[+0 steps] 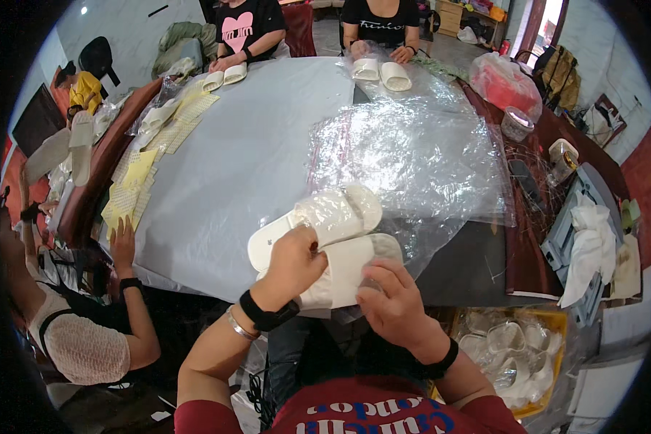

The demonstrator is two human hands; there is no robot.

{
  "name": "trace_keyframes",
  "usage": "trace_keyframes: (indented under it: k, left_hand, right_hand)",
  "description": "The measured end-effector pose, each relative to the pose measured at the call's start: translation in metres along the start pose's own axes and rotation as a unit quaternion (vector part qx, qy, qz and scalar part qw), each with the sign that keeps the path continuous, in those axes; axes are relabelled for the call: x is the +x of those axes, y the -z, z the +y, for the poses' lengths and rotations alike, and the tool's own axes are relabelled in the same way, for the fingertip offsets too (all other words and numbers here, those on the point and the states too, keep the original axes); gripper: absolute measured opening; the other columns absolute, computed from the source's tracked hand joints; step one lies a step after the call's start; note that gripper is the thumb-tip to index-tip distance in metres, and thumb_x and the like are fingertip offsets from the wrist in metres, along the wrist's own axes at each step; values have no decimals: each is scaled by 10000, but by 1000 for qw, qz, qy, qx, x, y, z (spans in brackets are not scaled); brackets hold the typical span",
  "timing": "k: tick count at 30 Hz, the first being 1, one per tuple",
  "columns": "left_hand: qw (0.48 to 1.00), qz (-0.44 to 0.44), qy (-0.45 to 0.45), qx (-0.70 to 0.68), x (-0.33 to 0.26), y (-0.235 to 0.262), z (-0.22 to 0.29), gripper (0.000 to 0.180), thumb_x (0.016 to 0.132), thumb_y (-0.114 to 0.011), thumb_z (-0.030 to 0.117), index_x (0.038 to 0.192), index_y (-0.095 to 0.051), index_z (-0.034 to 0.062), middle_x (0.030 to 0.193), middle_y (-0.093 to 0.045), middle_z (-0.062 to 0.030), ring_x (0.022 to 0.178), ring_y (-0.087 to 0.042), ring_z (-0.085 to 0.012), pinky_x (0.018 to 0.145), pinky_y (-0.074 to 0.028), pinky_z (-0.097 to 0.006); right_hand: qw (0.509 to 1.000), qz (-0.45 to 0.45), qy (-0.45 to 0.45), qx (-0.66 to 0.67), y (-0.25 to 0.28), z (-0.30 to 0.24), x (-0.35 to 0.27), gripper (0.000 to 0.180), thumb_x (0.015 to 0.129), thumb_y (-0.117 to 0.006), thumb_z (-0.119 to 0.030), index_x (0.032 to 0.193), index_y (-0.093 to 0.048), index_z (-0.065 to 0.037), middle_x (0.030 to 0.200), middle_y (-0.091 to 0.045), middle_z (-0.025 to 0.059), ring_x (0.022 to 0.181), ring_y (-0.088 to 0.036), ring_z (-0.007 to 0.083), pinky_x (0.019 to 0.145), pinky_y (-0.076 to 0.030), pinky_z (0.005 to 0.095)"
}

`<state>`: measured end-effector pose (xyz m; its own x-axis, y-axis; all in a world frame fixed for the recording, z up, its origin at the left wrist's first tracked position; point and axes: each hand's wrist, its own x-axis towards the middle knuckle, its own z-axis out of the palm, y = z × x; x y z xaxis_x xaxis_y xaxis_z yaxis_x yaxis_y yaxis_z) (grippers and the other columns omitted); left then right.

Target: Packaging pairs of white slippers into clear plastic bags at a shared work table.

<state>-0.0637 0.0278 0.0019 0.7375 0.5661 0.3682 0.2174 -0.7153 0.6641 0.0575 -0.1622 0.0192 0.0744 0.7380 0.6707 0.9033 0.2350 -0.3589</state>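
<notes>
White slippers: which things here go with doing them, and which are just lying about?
Probably part of the job:
white slippers in the left hand
clear plastic bags
yellow crate of bagged slippers

Probably just lying about:
round clear tub
red plastic-wrapped bundle
black chair

Head view: we look from head height through the left lens of a side-by-side pair, wide fisheye, upright, unmirrored. Facing forward and steeply down over the table [224, 159]. Nearest us, along the lower edge, the red shirt [376, 409]; left hand [293, 265] and right hand [396, 301] close in, just below centre. Co-workers [249, 32] sit farther off, at the top edge. Straight edges bow outward; corners go black.
</notes>
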Motion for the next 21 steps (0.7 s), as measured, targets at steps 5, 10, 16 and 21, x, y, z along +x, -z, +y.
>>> trace_keyframes:
  k: [5, 10, 16, 21]
  left_hand:
    - [996, -20, 33, 77, 24, -12, 33, 170, 718, -676, 115, 754, -541, 18, 745, -580, -177, 714, -593, -388, 633, -472, -475]
    - [997, 1, 11, 73, 41, -40, 24, 192, 772, -688, 163, 796, -558, 24, 756, -598, -172, 740, -608, -386, 647, -477, -470]
    - [990, -123, 66, -3, 49, -30, 18, 298, 802, -737, 279, 871, -588, 31, 844, -638, -178, 783, -630, -372, 687, -497, -449]
    - [988, -124, -70, 60, 30, 12, -11, 461, 834, -745, 248, 1203, -610, 7, 968, -658, -152, 758, -651, -242, 688, -525, -353]
  right_hand:
    - [1000, 17, 9, 12, -5, -11, 1, 133, 729, -696, -80, 825, -604, -68, 1112, -575, 139, 1085, -555, 355, 933, -465, 488]
    - [999, -7, 24, 26, -9, -8, -12, 148, 722, -695, -122, 828, -600, -82, 1107, -577, 127, 1094, -554, 350, 972, -446, 527]
    - [997, -72, 0, 41, 14, 7, -13, 235, 726, -760, -168, 878, -619, -59, 1108, -597, 126, 1087, -564, 355, 921, -471, 498]
    - [998, -15, -36, -49, 37, 35, -5, 280, 774, -741, -218, 948, -613, -41, 1081, -591, 154, 1086, -553, 373, 922, -469, 469]
